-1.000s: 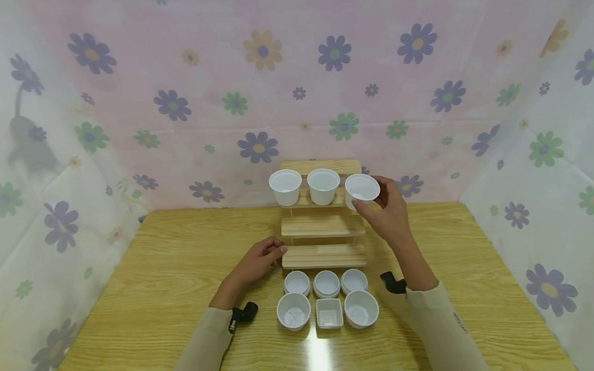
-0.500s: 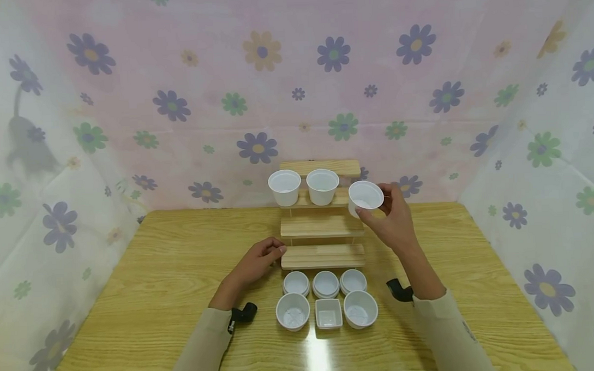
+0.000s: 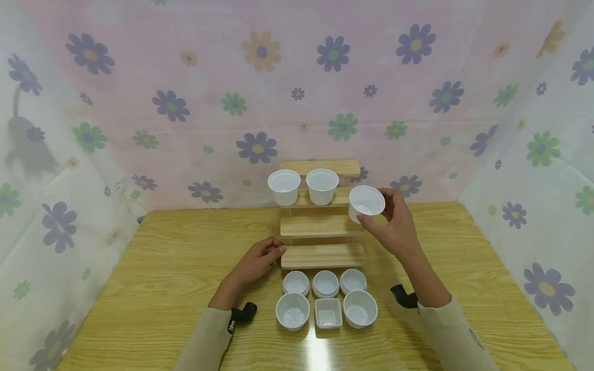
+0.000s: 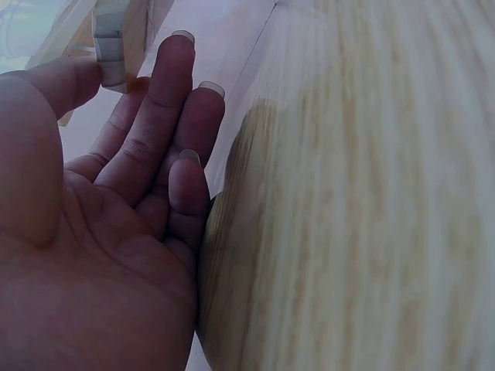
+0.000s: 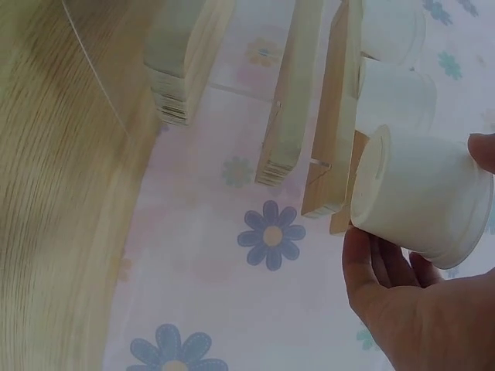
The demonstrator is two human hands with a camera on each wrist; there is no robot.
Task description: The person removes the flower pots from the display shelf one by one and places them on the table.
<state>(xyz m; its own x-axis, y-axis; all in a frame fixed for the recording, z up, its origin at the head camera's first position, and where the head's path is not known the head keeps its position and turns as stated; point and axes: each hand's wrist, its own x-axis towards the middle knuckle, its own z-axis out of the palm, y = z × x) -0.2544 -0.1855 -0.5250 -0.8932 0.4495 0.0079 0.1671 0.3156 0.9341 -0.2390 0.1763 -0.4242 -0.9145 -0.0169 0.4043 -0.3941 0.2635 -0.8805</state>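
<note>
In the head view my right hand [image 3: 396, 225] holds a white plastic cup [image 3: 367, 200] between thumb and fingers, with the cup's mouth facing up. The cup hangs in front of the right end of the stepped wooden stand [image 3: 322, 226], near its second-highest board. In the right wrist view the cup [image 5: 425, 193] hides part of the board ends. My left hand [image 3: 255, 260] is at the left end of the lowest board, and in the left wrist view its thumb and index finger pinch that board end [image 4: 114, 46]. Two matching cups [image 3: 284, 187] stand on the second-highest board.
Before the stand on the wooden table [image 3: 181, 249] sit three small round white bowls [image 3: 325, 284]. Nearer to me are two larger round bowls [image 3: 292, 311] and a square dish [image 3: 328, 314]. A flower-patterned cloth [image 3: 197, 151] rises behind the stand and at both sides.
My right hand has drawn the white cup toward me and slightly right, away from the row of cups on the stand. My left hand has stayed at the lowest board.
</note>
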